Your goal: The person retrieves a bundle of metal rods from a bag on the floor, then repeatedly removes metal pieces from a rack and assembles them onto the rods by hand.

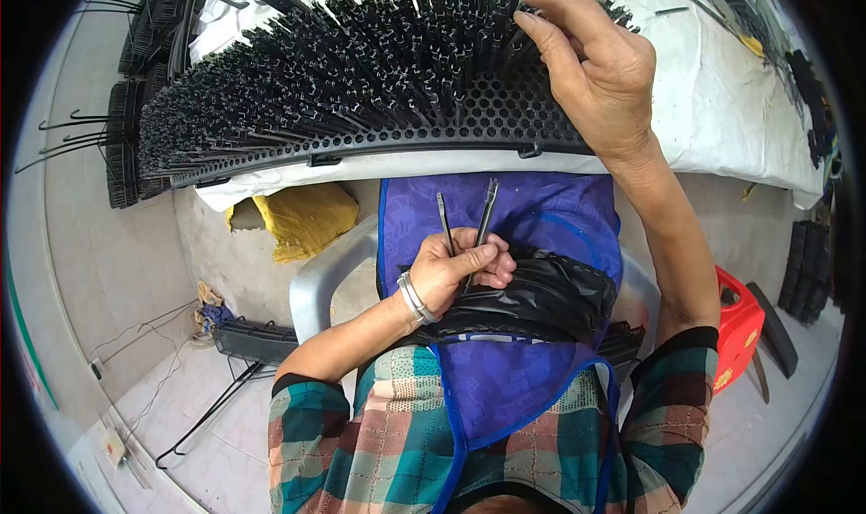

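Observation:
My left hand (460, 266) is closed around several thin black strips (487, 209) with notched tips, held upright over my lap. One strip leans apart from the others on the left. Above, my right hand (600, 67) reaches over the perforated black tray (510, 108). Its thumb and forefinger pinch at the top of a tilted black strip (516, 49), which is partly hidden by the fingers. Many similar black strips (361, 72) stand densely packed in the tray's holes, and bare holes show below my right hand.
The tray lies on a white-covered table (722, 108). A black plastic bag (532, 297) rests on my blue apron. Loose strips (735, 9) lie at the table's far right. A red stool (738, 329) stands to my right, and yellow cloth (311, 218) hangs under the table.

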Demonstrator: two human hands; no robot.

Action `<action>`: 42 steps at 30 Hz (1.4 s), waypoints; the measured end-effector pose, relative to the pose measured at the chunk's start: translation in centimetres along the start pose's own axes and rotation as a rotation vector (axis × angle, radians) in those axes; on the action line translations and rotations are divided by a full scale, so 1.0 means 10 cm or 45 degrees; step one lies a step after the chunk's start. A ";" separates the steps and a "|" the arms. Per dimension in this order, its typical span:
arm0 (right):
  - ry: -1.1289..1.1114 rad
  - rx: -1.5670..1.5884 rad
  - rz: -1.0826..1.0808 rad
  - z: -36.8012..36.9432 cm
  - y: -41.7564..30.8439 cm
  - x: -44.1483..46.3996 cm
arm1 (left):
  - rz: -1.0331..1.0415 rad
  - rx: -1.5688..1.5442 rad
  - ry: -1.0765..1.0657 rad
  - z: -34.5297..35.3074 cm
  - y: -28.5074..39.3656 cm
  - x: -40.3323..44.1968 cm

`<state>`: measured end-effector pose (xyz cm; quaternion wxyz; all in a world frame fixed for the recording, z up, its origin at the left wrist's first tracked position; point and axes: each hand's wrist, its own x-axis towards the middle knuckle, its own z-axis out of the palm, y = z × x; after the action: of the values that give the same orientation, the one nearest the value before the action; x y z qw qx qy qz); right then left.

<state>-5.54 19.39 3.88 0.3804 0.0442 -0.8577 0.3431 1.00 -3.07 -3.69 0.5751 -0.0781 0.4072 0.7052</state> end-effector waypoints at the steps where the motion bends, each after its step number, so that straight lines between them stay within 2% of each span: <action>1: -0.013 -0.056 -0.089 0.00 0.03 0.00 | 0.003 0.003 0.001 0.00 0.00 0.00; 4: 0.015 -0.189 -0.403 -0.02 0.08 0.06 | -0.010 0.015 0.006 0.01 0.00 0.00; 8: -0.120 -0.267 -0.391 -0.06 -0.01 0.07 | -0.016 0.025 0.007 0.01 -0.01 0.00; 14: 0.035 -0.162 -0.411 -0.02 -0.02 0.12 | -0.003 0.009 0.000 0.02 -0.01 -0.01; 17: 0.011 -0.130 -0.441 0.02 0.00 0.13 | 0.001 0.011 0.002 0.03 0.00 -0.01; 20: -0.101 -0.225 -0.439 -0.01 -0.03 0.13 | -0.006 0.007 -0.011 0.03 0.01 -0.02; 23: -0.159 -0.521 -0.395 0.00 -0.14 0.05 | -0.011 -0.014 -0.029 0.03 0.02 -0.02; 25: 0.083 -0.581 -0.363 0.12 -0.10 -0.06 | -0.016 -0.029 -0.058 0.02 0.03 -0.02; 28: 0.170 -0.360 -0.331 0.07 -0.07 -0.24 | -0.039 -0.080 -0.104 0.01 0.04 -0.01; 30: 0.042 -0.132 -0.123 -0.08 -0.20 -0.47 | -0.040 -0.089 -0.137 0.02 0.05 -0.02; 33: -0.500 0.391 0.838 -0.26 -0.44 -0.79 | -0.055 -0.117 -0.222 0.02 0.08 -0.02; 36: -0.647 0.883 1.308 -0.23 -0.46 -1.05 | -0.097 -0.116 -0.274 0.03 0.09 -0.02; 37: -0.620 0.904 1.246 -0.18 -0.47 -1.14 | -0.116 -0.109 -0.283 0.04 0.08 -0.03; 42: -0.616 1.024 1.377 -0.17 -0.50 -1.20 | -0.094 0.100 -0.226 0.06 0.07 -0.04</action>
<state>5.70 14.40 -0.78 -0.0897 -0.1757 -0.6269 0.7537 0.71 -2.98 -2.73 0.6371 -0.0078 0.3788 0.6713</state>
